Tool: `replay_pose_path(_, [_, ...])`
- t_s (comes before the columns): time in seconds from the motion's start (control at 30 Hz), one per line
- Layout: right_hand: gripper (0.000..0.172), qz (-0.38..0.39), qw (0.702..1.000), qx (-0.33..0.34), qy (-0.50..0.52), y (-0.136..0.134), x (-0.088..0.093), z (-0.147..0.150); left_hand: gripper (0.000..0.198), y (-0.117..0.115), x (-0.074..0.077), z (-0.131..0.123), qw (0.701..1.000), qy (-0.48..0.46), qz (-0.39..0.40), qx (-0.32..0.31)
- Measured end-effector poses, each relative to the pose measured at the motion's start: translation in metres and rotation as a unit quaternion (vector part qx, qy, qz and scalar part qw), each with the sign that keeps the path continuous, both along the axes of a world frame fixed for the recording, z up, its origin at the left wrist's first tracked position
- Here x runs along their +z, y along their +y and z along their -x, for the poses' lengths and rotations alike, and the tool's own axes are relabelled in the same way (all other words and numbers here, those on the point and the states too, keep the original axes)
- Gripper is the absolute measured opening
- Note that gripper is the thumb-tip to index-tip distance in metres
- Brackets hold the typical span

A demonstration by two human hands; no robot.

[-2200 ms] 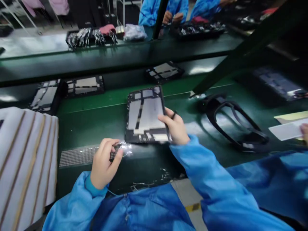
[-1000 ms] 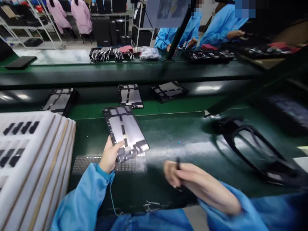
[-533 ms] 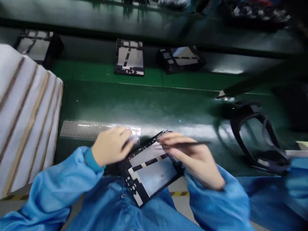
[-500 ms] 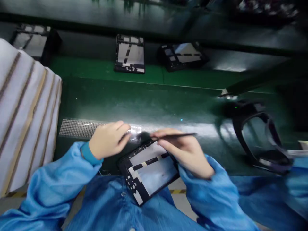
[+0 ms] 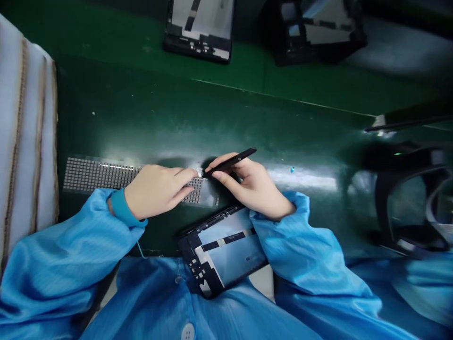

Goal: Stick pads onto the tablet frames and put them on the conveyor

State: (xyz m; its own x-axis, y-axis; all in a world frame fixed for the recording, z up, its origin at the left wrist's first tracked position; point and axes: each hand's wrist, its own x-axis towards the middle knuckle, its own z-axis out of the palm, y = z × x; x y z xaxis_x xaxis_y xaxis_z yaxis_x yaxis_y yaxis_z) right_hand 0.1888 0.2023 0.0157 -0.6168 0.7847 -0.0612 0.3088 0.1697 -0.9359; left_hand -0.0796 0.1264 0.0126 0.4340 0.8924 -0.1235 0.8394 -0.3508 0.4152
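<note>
Head view: right hand (image 5: pixel 256 189) pinches a slim black pointed tool (image 5: pixel 230 161) at a grey dotted strip (image 5: pixel 102 174) that the left hand (image 5: pixel 154 191) presses flat, fingers spread. Unheld, the black-framed silvery panel (image 5: pixel 226 250) overhanging the green bench (image 5: pixel 141 113)'s near edge could slide off.

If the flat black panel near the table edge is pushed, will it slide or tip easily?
Probably yes: the panel lies tilted, partly past the table edge, so a push could tip it. It looks thin and stiff, likely light for its size.
</note>
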Motion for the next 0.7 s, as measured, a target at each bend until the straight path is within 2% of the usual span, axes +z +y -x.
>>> replay_pose_path(0.1, [0.027, -0.016, 1.0, 0.012, -0.021, 0.007, 0.003, 0.003, 0.033, 0.001, 0.002, -0.002, 0.999, 0.037, 0.009, 0.007])
replay_pose_path(0.2, [0.035, 0.034, 0.999, -0.014, 0.007, 0.002, 0.012, -0.002, 0.035, 0.0, 0.003, -0.004, 0.999, 0.042, 0.001, 0.011])
replay_pose_path(0.27, [0.031, 0.079, 0.993, -0.074, 0.046, -0.022, 0.02, -0.008, 0.036, 0.0, 0.003, -0.005, 1.0, 0.031, -0.003, 0.006])
replay_pose_path(0.33, [0.02, 0.092, 0.983, -0.146, 0.064, -0.062, 0.027, -0.015, 0.037, 0.0, 0.003, -0.005, 1.0, 0.022, 0.0, -0.004])
replay_pose_path(0.4, [0.014, 0.071, 0.976, -0.198, 0.055, -0.108, 0.027, -0.018, 0.036, 0.001, 0.003, -0.005, 1.0, 0.02, 0.007, -0.008])
replay_pose_path(0.5, [0.02, 0.012, 0.973, -0.222, 0.063, -0.16, 0.016, -0.014, 0.035, 0.001, 0.003, -0.006, 1.0, 0.02, 0.016, 0.001])
replay_pose_path(0.57, [0.025, -0.029, 0.972, -0.218, 0.083, -0.174, 0.008, -0.009, 0.035, 0.002, 0.003, -0.006, 0.999, 0.024, 0.02, 0.005])
replay_pose_path(0.7, [0.032, -0.059, 0.978, -0.19, 0.061, -0.17, 0.0, -0.004, 0.035, 0.001, 0.005, -0.006, 0.999, 0.033, 0.021, 0.01])
